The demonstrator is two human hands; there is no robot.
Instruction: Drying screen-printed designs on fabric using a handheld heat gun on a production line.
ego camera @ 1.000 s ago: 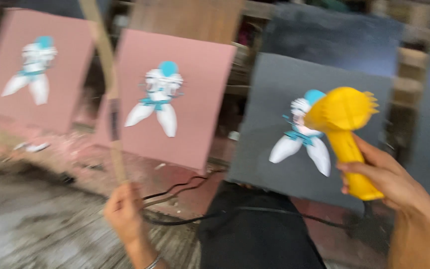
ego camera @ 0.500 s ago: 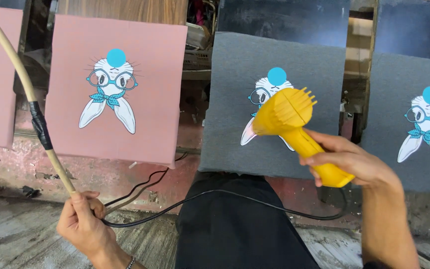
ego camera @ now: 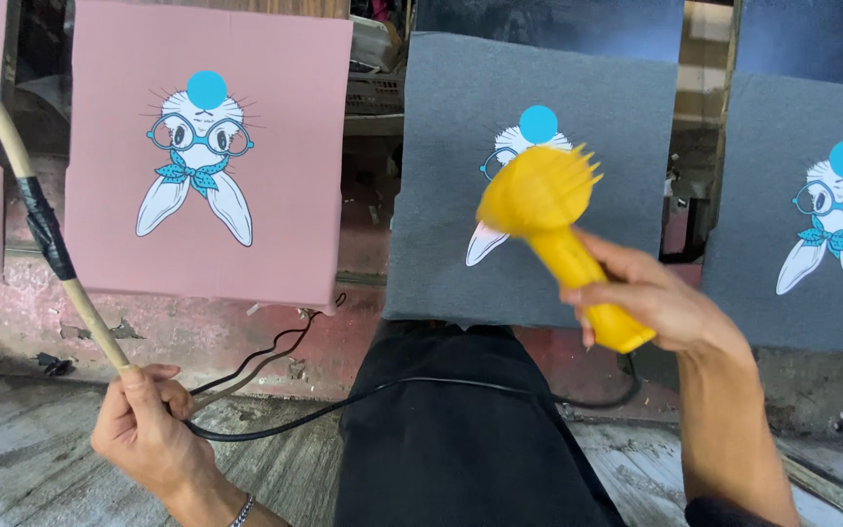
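Right hand (ego camera: 658, 298) grips yellow dryer (ego camera: 558, 229); left hand (ego camera: 143, 420) holds stick (ego camera: 41, 220)

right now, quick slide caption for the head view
Right hand aims a yellow dryer at a grey printed panel; left hand grips a cane.

A worn grey wooden floor (ego camera: 31, 459) runs below a chipped red ledge (ego camera: 197, 327). A black cable (ego camera: 421, 385) trails across it, with bits of debris (ego camera: 51, 363) lying near the ledge.
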